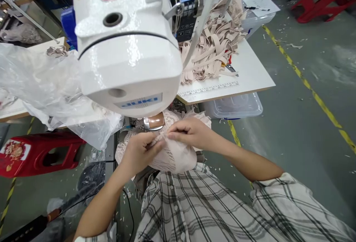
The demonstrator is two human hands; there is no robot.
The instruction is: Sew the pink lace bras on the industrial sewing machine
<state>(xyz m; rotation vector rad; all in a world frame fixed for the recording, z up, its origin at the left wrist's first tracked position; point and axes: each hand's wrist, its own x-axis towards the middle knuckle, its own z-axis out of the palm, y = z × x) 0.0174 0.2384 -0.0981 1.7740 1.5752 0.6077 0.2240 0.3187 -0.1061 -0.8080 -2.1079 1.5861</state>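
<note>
My left hand and my right hand both pinch a pale lace fabric piece just below the head of a white sewing machine. The fingertips of both hands meet at the fabric's upper edge. The fabric bulges down over my lap, above my plaid shirt. More lace lies under the machine by its metal foot area, partly hidden by the machine head.
A heap of beige elastic strips lies on the white table with a ruler along its edge. A clear plastic bag lies at the left. A red stool, clear bins, and yellow floor tape surround the table.
</note>
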